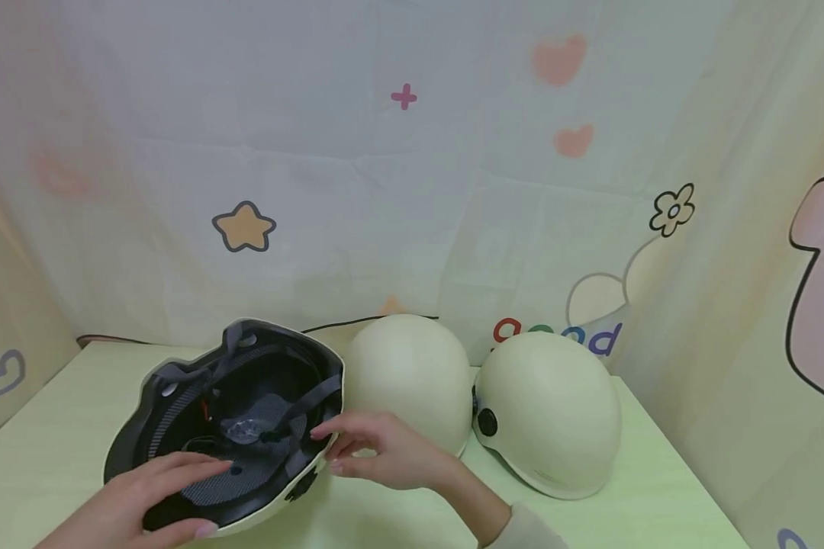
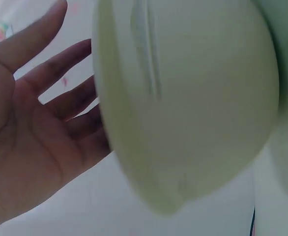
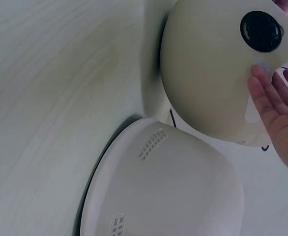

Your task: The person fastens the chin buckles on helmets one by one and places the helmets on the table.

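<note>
An off-white helmet lies tipped back at the left of the table, its black padded inside facing me. Dark straps cross the opening, and a clear crinkled piece sits within. My left hand is at the near left rim, fingers extended over the opening; the left wrist view shows its fingertips passing behind the shell. At the right rim, my right hand has its fingers slightly bent. In the right wrist view its fingertips appear against the shell beside a round black knob.
Two more off-white helmets stand dome up to the right, one in the middle and one farther right. They stand on a pale table. Behind hangs a printed cloth, with a dark cord along its foot.
</note>
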